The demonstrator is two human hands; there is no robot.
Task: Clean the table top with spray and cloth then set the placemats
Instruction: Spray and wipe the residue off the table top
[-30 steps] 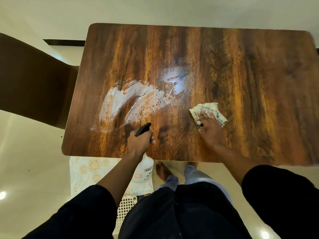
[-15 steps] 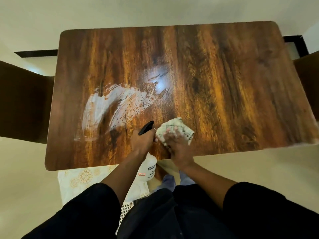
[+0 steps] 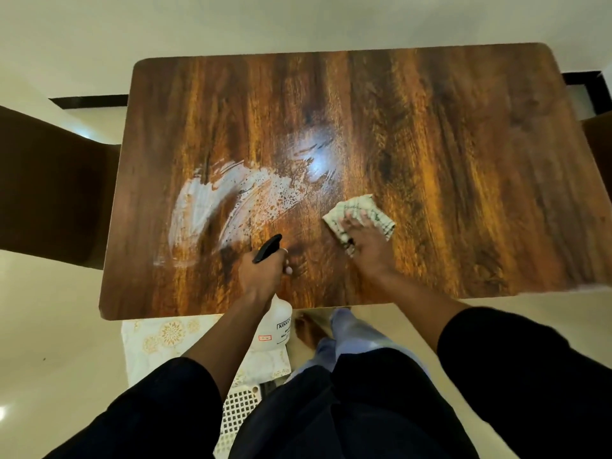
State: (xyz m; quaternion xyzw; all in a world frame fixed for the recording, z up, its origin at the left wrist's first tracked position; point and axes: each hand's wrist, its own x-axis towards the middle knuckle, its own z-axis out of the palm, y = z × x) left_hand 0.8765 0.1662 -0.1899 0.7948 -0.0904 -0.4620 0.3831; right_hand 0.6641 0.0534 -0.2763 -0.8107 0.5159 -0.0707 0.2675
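Observation:
A dark wooden table top (image 3: 430,144) fills the view, with a white foamy smear of spray (image 3: 212,210) on its left half. My left hand (image 3: 261,271) grips a white spray bottle (image 3: 276,326) by its black nozzle at the table's near edge. To the right, my right hand (image 3: 367,246) lies flat with spread fingers, pressing a checked cloth (image 3: 359,215) onto the wood. Below the near edge, pale patterned placemats (image 3: 155,339) lie on something low.
A brown chair (image 3: 49,187) stands at the table's left side and another chair's edge (image 3: 599,140) shows at the right. A white perforated surface (image 3: 236,412) lies under the placemats by my legs. Pale floor surrounds the table.
My right hand slid the cloth in toward the spray bottle, then back out to the right and farther up the table. The left hand with the bottle stayed put.

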